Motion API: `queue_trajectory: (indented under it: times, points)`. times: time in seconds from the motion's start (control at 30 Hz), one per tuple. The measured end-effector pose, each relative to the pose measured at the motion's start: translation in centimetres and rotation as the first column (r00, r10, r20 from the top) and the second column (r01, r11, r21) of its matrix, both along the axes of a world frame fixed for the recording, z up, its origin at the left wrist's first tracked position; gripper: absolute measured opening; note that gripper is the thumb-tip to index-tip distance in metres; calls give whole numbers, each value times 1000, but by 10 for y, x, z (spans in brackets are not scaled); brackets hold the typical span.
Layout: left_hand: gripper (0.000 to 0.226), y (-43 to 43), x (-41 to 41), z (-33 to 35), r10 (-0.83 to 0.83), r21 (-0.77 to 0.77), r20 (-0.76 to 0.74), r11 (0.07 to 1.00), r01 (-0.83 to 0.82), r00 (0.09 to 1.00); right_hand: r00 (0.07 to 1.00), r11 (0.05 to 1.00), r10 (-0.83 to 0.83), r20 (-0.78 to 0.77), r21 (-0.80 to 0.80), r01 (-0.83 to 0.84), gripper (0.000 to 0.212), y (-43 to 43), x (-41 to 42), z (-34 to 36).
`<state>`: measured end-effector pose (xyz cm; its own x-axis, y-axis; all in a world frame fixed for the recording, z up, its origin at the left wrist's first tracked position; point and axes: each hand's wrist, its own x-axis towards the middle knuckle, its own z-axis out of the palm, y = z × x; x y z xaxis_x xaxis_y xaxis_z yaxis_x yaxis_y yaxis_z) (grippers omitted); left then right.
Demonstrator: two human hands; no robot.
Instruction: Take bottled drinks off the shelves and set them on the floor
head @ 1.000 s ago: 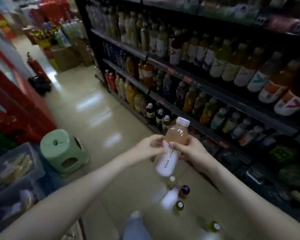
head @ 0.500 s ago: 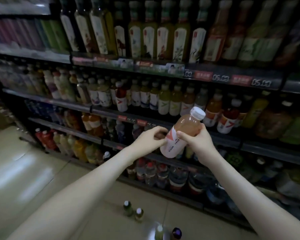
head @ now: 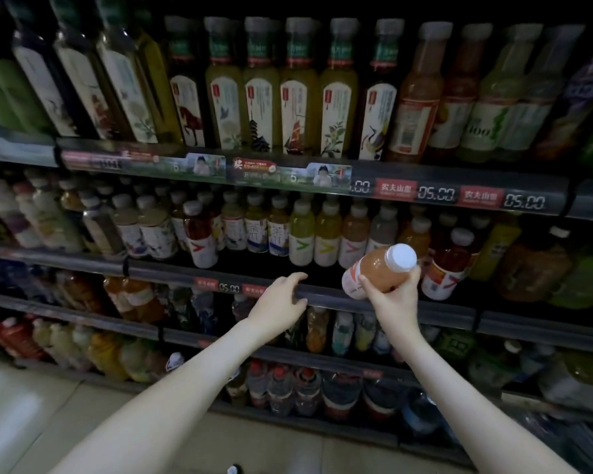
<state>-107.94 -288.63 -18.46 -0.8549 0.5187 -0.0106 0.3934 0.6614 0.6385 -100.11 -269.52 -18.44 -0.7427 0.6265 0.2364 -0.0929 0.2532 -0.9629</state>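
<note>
- Floor (head: 42, 415) tiles, pale and glossy, fill the lower left corner; a small dark bottle top (head: 233, 469) peeks in at the bottom edge.
- Two bare forearms (head: 172, 398) reach up from the lower corners toward the shelves (head: 338, 300).
- Left grip (head: 278, 302) is apart and holds nothing. Its fingers are loosely spread in front of the middle shelf's front rail; whether they touch the rail I cannot tell.
- Right grip (head: 396, 301) is clamped on a bottle (head: 374, 271), thumb on the near side and fingers curled round the far side.
- That bottle holds a peach-orange drink, with a white cap (head: 402, 257) and a white label low on its body. It is tilted, cap up and to the right, in the air just in front of the middle shelf.
- Just right of it, a red drink (head: 449, 265) with a white label stands on the shelf.
- Behind, a row of small white-capped bottles (head: 302, 234) in yellow, orange and red lines the middle shelf.
- Price strips (head: 435, 195) reading 05.00 run along the rail above them.
- Farthest up, tall square bottles (head: 261, 94) with illustrated labels stand side by side on the top shelf.
</note>
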Motion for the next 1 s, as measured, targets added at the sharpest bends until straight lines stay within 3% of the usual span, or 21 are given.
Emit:
queue_trajectory:
  times: [0.27,0.47,0.6,0.7,0.8,0.93,1.0]
  points:
    - [54,14,-94,-20,-155,-77,4,985,155,988,990,986,-105,99,-118,117,65,-4,-97,-31]
    - [52,17,-125,-50,-196,-130,29,972,198,980,967,985,-160,197,-30,169,38,-4,-128,-40]
    - [53,14,-133,-67,-185,-142,53,971,190,981,905,995,-97,415,51,83,14,4,-152,-35]
    - [50,3,-131,-80,-167,-168,62,970,175,984,883,991,-130,451,47,122,19,7,-156,-41]
    - [49,-15,-126,-94,-172,-205,-32,965,162,984,914,987,-147,378,-7,162,40,-2,-146,-48]
    - [53,-41,-104,-121,-175,-215,-133,966,143,976,911,972,-185,369,203,115,63,-25,-119,-80]
    - [55,-55,-86,-140,-178,-240,-140,961,141,974,885,963,-152,440,269,32,70,-43,-99,-104]
